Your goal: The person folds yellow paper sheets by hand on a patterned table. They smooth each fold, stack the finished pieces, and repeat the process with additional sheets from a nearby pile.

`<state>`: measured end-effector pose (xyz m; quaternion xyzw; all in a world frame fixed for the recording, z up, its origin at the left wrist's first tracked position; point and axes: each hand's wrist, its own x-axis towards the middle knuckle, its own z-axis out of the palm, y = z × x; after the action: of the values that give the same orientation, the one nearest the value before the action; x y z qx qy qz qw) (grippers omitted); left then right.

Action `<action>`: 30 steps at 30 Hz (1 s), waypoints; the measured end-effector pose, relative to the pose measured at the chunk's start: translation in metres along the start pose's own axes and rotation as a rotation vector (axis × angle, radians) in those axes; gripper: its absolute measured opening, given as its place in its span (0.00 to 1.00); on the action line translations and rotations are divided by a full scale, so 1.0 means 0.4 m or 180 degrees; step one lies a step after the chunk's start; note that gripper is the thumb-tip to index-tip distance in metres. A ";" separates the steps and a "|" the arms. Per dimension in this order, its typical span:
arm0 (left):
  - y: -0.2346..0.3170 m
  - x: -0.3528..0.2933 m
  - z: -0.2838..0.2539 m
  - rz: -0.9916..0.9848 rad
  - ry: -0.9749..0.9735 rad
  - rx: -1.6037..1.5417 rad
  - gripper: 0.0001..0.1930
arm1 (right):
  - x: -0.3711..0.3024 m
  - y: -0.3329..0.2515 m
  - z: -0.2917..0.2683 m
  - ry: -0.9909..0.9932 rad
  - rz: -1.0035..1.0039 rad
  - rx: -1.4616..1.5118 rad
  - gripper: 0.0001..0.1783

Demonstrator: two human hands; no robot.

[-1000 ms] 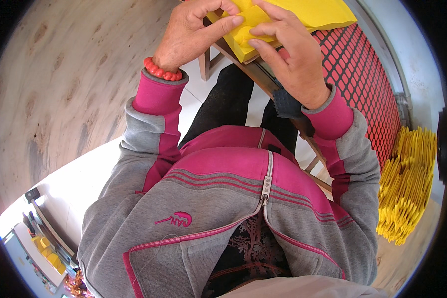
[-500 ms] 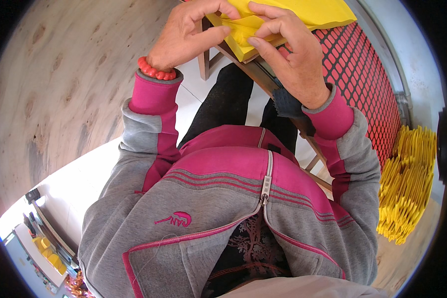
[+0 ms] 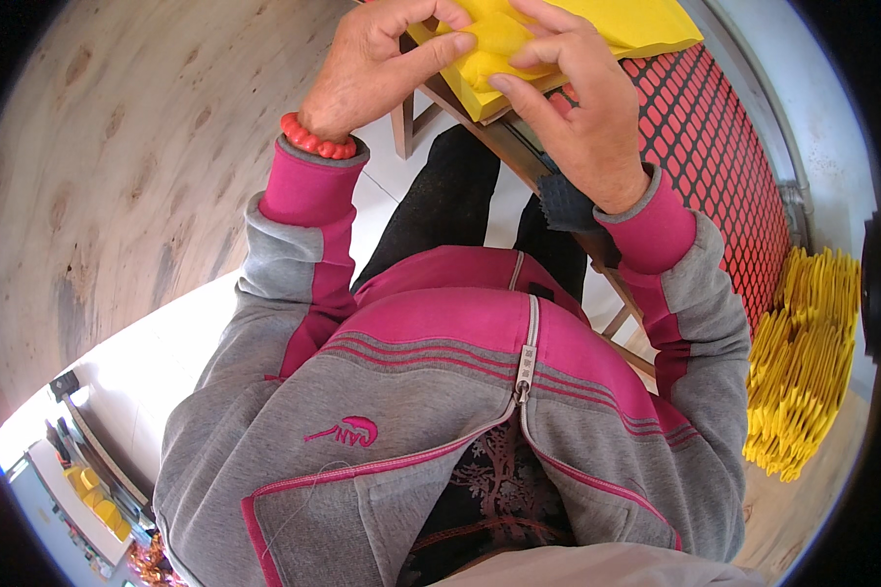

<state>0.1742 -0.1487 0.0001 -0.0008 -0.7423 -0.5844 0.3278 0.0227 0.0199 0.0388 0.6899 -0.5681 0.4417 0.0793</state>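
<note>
At the top of the view both hands work on a folded piece of yellow paper [image 3: 496, 37], which bulges up in rounded shapes between them. My left hand [image 3: 367, 73] holds its left side, thumb and forefinger on the paper. On the other side my right hand [image 3: 587, 112] has its thumb under the near end and its bent fingers on the right side. Beneath lies a stack of yellow paper sheets [image 3: 646, 27] on a narrow wooden stand [image 3: 524, 161]. The upper edge of the picture cuts off the far part of the stack.
A large wooden board [image 3: 117, 166] fills the left. Right of the stand is a red and black patterned mat [image 3: 710, 137]. A tall pile of folded yellow paper pieces [image 3: 803, 362] stands at the right by the wall. A dark cloth [image 3: 565, 203] hangs at the stand.
The paper between my hands has gone from flatter, creased folds to a rounded bulge. My left hand has shifted slightly right; the right hand stays nearly in place, its fingers moving a little.
</note>
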 end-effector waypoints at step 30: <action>0.015 0.004 -0.025 0.0557 -0.0240 0.0989 0.09 | -0.011 0.003 0.011 -0.0079 0.0198 0.0322 0.11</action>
<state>0.1802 -0.1559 0.0072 -0.0366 -0.8326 -0.4314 0.3456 0.0242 0.0198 0.0328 0.6804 -0.5672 0.4635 0.0235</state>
